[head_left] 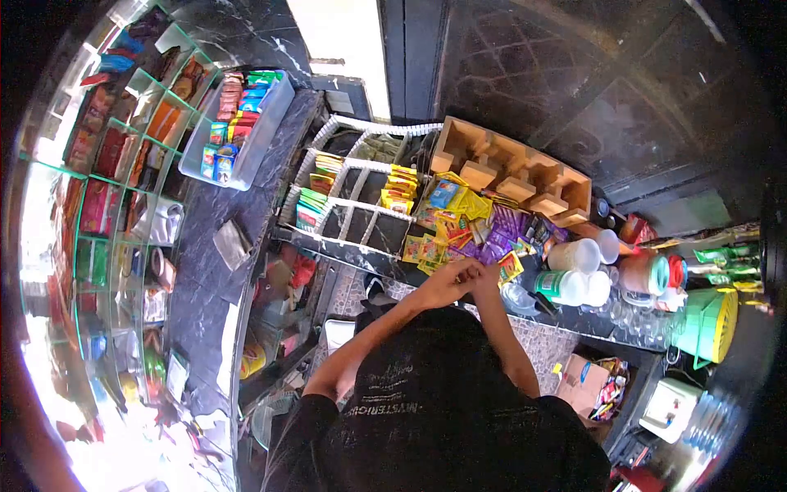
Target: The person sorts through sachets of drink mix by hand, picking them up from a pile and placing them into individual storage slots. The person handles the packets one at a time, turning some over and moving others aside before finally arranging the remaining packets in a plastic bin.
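My left hand [449,284] is closed, its fingertips curled together and meeting my right hand [485,277]. Both are near the counter's front edge, over the near side of a heap of sachets. My right hand is closed too, its fingers partly covered by the left; what they pinch I cannot make out. Right beside the right hand is a yellow and red sachet [510,266]. Purple sachets [504,232] and yellow sachets [469,204] are heaped just beyond the hands, with a blue sachet [443,194] on top.
A white-edged divider rack [344,182] with sachets stands left of the heap, a wooden compartment box [525,168] behind it. Plastic jars [574,256] and a green bucket [697,328] are on the right. Farther left are a clear bin [275,123] and glass shelves [123,184].
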`<state>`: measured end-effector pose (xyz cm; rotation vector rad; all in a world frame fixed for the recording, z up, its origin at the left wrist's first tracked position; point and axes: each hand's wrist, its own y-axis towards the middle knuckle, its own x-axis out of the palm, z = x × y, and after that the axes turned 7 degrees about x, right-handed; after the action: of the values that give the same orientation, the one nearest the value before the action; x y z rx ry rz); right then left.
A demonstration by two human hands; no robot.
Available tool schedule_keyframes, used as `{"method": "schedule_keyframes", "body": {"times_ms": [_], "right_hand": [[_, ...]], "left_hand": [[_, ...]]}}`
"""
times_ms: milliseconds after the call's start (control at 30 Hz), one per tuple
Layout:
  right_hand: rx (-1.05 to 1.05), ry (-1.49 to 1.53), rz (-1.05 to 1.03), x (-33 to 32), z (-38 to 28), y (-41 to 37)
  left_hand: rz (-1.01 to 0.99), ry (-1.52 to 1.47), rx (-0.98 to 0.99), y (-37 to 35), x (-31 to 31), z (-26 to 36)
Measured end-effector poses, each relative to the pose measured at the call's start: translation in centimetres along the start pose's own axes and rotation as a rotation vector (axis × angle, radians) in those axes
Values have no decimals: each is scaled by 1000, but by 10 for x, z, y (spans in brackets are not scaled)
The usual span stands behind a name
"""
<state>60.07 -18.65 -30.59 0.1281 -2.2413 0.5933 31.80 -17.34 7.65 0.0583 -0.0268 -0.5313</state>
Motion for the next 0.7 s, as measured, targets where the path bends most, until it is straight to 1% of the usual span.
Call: {"method": "schedule_keyframes", "body": {"times_ms": [33,67,100,133,167,200,233,267,333,367,400,467,500,533,600,667,700], "right_hand": [[45,31,137,73,-32,-6],[91,60,275,191,-67,-19],[272,434,648,164,-60,3],[285,432,636,183,-70,-3],[249,411,527,225,-94,-20],[214,388,415,245,-107,-25],[213,394,461,221,-93,-16],[233,388,440,206,-90,-15],[167,240,514,191,-84,-10],[142,178,409,205,-87,-17],[155,175,385,210,-90,-18],[195,153,579,212,-98,-22],[238,131,632,200,-97,-18],[238,134,617,191,-92,-15],[155,173,756,198,-94,-21],[152,210,767,212,-98,-22],[122,226,700,220,-105,-28]], "left_hand": [[46,32,74,0,7,-11],[58,45,65,0,11,-14],[71,17,30,0,14,-15],[84,-14,-3,1,18,-15],[99,-4,-2,2,23,-14],[151,14,-19,3,27,-13],[206,33,-38,2,31,-11],[231,48,-37,-1,34,-13],[270,14,-22,-7,36,-23],[282,1,-49,-9,38,-31],[303,17,-45,-12,39,-28],[358,1,-48,-14,42,-25],[372,9,-53,-15,44,-26],[377,22,-46,-16,44,-28],[379,-67,-68,-20,47,-30],[386,-70,-88,-22,48,-32],[393,-84,-111,-23,48,-33]]}}
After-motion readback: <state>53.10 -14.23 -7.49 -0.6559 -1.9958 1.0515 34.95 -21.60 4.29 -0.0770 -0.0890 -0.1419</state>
